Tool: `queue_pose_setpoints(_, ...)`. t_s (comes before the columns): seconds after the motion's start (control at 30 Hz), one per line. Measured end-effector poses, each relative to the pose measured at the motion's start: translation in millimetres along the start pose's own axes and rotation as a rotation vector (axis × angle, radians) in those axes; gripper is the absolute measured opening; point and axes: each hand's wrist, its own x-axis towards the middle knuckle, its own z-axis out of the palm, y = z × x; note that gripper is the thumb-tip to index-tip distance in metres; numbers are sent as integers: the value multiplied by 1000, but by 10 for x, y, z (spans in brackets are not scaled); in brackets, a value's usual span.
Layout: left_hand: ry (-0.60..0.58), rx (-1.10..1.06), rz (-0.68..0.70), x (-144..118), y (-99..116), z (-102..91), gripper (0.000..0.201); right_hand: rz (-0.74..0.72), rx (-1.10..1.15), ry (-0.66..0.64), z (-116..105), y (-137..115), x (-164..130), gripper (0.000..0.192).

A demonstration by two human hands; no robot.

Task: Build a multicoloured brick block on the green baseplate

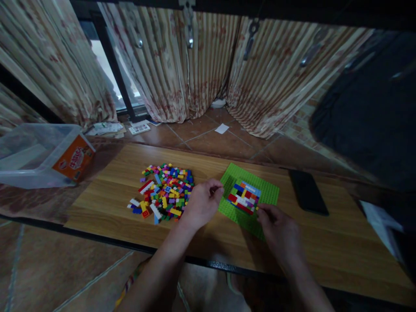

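Note:
A green studded baseplate (268,189) lies on the wooden table, turned at an angle. On it sits a flat patch of joined toy bricks (244,197) in red, white, blue, yellow and other colours. My right hand (278,227) is at the right edge of the patch, thumb and finger pinched at a small yellow brick (257,208). Above the plate's left edge is my left hand (204,203), its fingers curled in a pinch; what is in them, if anything, is hidden. Left of that hand spreads a pile of loose toy bricks (169,190) in many colours.
A black phone (308,192) lies right of the baseplate. At the far left stands a clear plastic box (29,173) with an orange label. Beyond the wooden table (107,208) are striped curtains (208,65) and papers on the tiled floor. A dark cloth shape fills the upper right.

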Motion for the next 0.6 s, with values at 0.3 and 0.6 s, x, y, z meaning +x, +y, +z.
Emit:
queue_pose_setpoints(0.3, -48, 80, 4, -1, -18, 20, 16, 15, 53, -14, 25, -50, 40, 30)
queue_pose_setpoints(0.6, -45, 123, -3, -20, 16, -14, 16, 12, 72, -8, 40, -12, 46, 32)
